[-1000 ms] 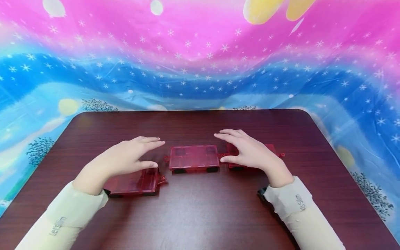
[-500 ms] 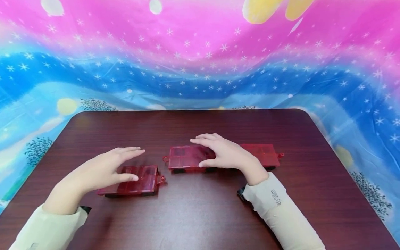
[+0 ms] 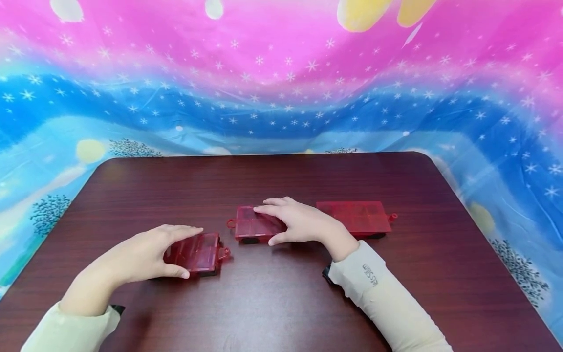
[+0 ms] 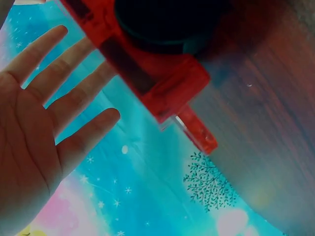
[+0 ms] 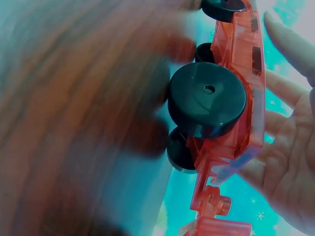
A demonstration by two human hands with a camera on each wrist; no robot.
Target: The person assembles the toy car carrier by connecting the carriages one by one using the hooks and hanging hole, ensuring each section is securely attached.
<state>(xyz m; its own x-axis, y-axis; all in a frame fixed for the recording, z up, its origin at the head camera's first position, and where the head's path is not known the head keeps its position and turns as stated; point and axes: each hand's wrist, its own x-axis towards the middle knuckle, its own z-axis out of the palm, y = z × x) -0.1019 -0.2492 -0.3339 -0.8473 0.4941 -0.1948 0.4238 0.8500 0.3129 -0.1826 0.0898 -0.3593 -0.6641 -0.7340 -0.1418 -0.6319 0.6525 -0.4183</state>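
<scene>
A clear red toy train car (image 3: 200,252) with dark wheels stands at the left; my left hand (image 3: 136,256) is over its left part, thumb along the near side. In the left wrist view that hand's fingers (image 4: 74,98) are spread behind the car's coupling end. A second red car (image 3: 252,222) stands mid-table. My right hand (image 3: 303,222) hovers across its right part, thumb toward the near side. The right wrist view shows these fingers spread beside the car's body (image 5: 246,98), apparently not gripping it. A third red car (image 3: 354,216) is behind it to the right.
All the cars stand on a dark brown wooden table (image 3: 281,303). In the right wrist view a coupling (image 5: 211,201) joins two cars. A gap lies between the left car's peg (image 3: 224,253) and the middle car's ring (image 3: 230,223). A printed cloth (image 3: 281,88) hangs behind.
My right hand has moved left from the third car to the middle one and lowered. My left hand has moved down and left over the left car. The cars look unmoved.
</scene>
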